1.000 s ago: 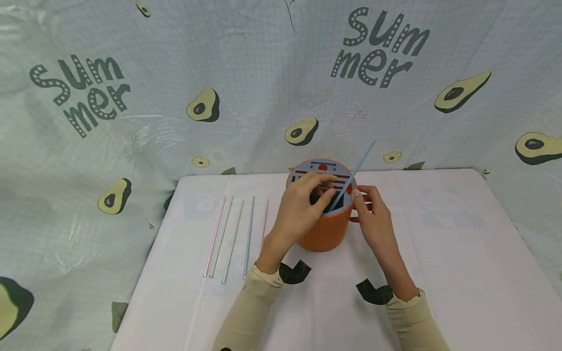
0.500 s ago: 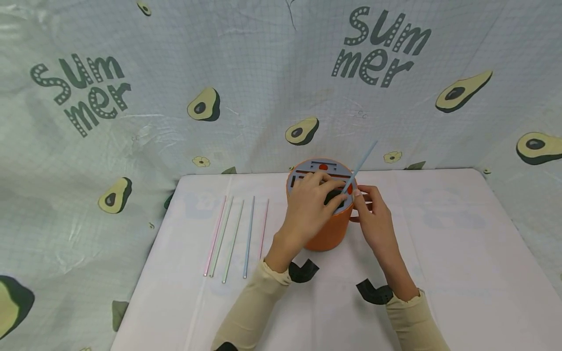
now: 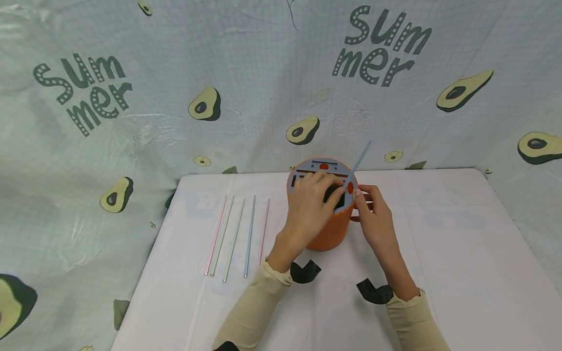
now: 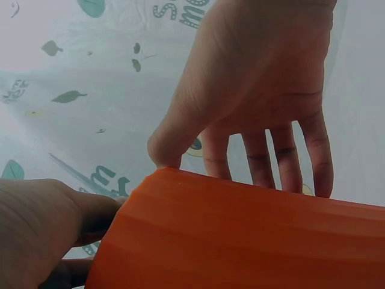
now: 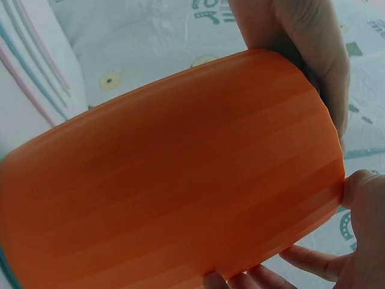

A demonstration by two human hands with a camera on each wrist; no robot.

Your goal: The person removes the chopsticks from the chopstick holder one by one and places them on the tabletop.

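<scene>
An orange tub (image 3: 327, 234) stands at the table's back, with a grey slotted top (image 3: 331, 164) bearing red spots and a dark opening. Over that top lies my left hand (image 3: 307, 202), thumb and forefinger tips meeting at a slanted pale blue straw (image 3: 360, 158); the straw's lower part is hidden behind them. In the left wrist view my left fingers (image 4: 261, 156) reach down behind the tub's rim. On the right, my right hand (image 3: 373, 214) grips the tub at its rim, thumb near the top edge and fingers (image 5: 313, 259) along the side.
To the left on the white table (image 3: 439, 268) several thin straws lie side by side: pink straw (image 3: 215, 236), green straw (image 3: 233, 241), blue straw (image 3: 250, 236) and another pink straw (image 3: 264, 231). A patterned sheet (image 3: 263, 73) hangs right behind the table.
My left hand has moved right over the tub's top, its fingertips coming to the blue straw. The straw's upper end has shifted slightly left. My right hand has stayed in place.
</scene>
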